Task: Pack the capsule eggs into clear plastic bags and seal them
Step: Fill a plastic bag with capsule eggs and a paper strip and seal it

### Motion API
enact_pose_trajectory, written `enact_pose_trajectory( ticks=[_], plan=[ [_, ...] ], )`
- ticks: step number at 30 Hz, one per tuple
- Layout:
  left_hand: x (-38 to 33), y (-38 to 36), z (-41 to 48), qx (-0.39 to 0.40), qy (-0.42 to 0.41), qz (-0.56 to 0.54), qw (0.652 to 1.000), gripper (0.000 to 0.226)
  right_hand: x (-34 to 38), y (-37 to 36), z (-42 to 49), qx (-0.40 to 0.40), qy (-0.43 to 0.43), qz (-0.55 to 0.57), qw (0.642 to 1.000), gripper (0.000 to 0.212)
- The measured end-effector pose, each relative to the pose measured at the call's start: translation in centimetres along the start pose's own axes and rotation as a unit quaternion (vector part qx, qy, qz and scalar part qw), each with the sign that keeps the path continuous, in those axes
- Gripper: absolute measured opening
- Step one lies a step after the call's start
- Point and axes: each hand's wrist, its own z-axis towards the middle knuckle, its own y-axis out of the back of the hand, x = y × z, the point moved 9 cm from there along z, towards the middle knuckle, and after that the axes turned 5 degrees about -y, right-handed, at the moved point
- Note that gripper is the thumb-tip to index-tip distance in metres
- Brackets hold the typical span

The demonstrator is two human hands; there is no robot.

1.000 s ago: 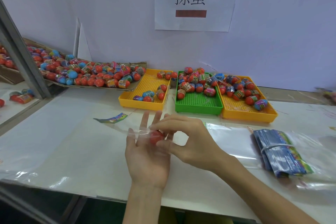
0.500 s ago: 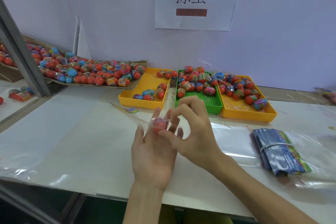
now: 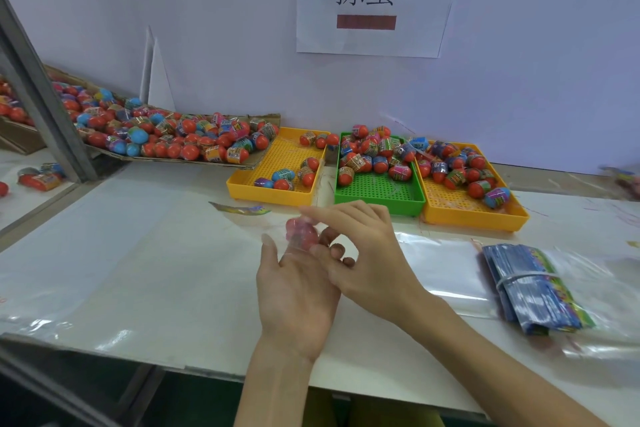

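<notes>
**Egg in the bag, seal to come**

Both hands are up over the white tabletop (image 3: 138,270), working one piece. The left hand (image 3: 294,288) lies palm-up, fingers fairly straight, cradling a red capsule egg (image 3: 299,234) at its fingertips, and that egg looks milky and blurred, which reads as a small clear plastic bag (image 3: 277,239) already wrapped round it. The right hand (image 3: 367,253) comes across from the side, thumb and forefinger pinching at the film on top of the egg, the other fingers curled beneath. A colourful printed header strip (image 3: 242,209), seemingly the bag's top edge, trails away to the left, low over the table.

So the step in hand, by my reading, is bagging: the egg is in or very nearly seated, and the sealing is not yet done. The next move calls for pushing the egg right to the bottom, smoothing the loose film, then folding or pressing the mouth closed. Slippery film on a round egg wants a firm pinch.

Supply is plentiful: a yellow perforated tray (image 3: 273,198), a green perforated tray (image 3: 381,198) and another yellow tray (image 3: 474,222) behind, all carrying eggs. A banded bundle of blue packets (image 3: 530,284) lies to the right on a flat clear plastic sheet (image 3: 440,263).
</notes>
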Motion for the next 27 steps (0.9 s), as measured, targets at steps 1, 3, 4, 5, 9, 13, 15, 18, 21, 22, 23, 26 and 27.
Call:
enact_pose_trajectory(
  ticks=[1, 3, 4, 5, 9, 13, 15, 18, 21, 22, 23, 26, 27],
  plan=[
    [0.1, -0.1, 0.0, 0.004, 0.003, 0.012, 1.0, 0.067, -0.2, -0.1, 0.0, 0.001, -0.011, 0.012, 1.0, 0.052],
    [0.5, -0.5, 0.0, 0.017, 0.012, 0.027, 0.999, 0.071, -0.6, -0.1, -0.1, -0.005, -0.032, 0.042, 0.999, 0.051],
    [0.6, -0.7, 0.0, 0.023, 0.015, 0.031, 0.999, 0.071, -0.6, 0.0, -0.1, -0.015, -0.035, 0.053, 0.998, 0.046],
    [0.8, -0.8, 0.0, 0.028, 0.015, 0.033, 0.999, 0.072, -0.6, 0.1, -0.2, -0.028, -0.033, 0.056, 0.998, 0.04],
    [1.0, -0.7, 0.0, 0.037, 0.009, 0.064, 0.997, 0.075, -0.8, 0.6, -0.2, -0.056, -0.035, 0.072, 0.995, 0.022],
    [1.0, -0.6, -0.1, 0.034, 0.014, 0.116, 0.993, 0.062, -0.9, 0.6, -0.5, -0.055, -0.042, 0.083, 0.994, 0.011],
    [1.0, -1.0, -0.1, 0.036, 0.02, 0.156, 0.987, 0.058, -0.7, 0.6, -0.5, -0.057, -0.052, 0.097, 0.992, 0.008],
    [1.3, -1.6, -0.4, 0.03, 0.018, 0.219, 0.975, 0.061, -1.2, 1.1, -0.1, -0.075, -0.072, 0.108, 0.989, 0.014],
    [1.6, -1.6, -0.6, 0.005, 0.02, 0.226, 0.974, 0.056, -1.8, 1.1, 0.2, -0.058, -0.07, 0.127, 0.988, 0.024],
    [1.7, -1.5, -0.7, -0.002, 0.024, 0.223, 0.974, 0.055, -1.9, 1.0, 0.2, -0.051, -0.065, 0.131, 0.988, 0.024],
    [1.9, -1.4, -0.7, -0.008, 0.029, 0.222, 0.975, 0.054, -1.9, 1.0, 0.2, -0.048, -0.062, 0.132, 0.988, 0.025],
    [1.7, -0.9, -0.9, -0.03, 0.029, 0.226, 0.973, 0.055, -1.9, 1.3, 0.2, -0.062, -0.046, 0.118, 0.99, 0.027],
    [1.5, -0.7, -0.9, -0.037, 0.022, 0.222, 0.974, 0.056, -1.9, 1.6, 0.2, -0.07, -0.038, 0.113, 0.99, 0.025]
  ],
)
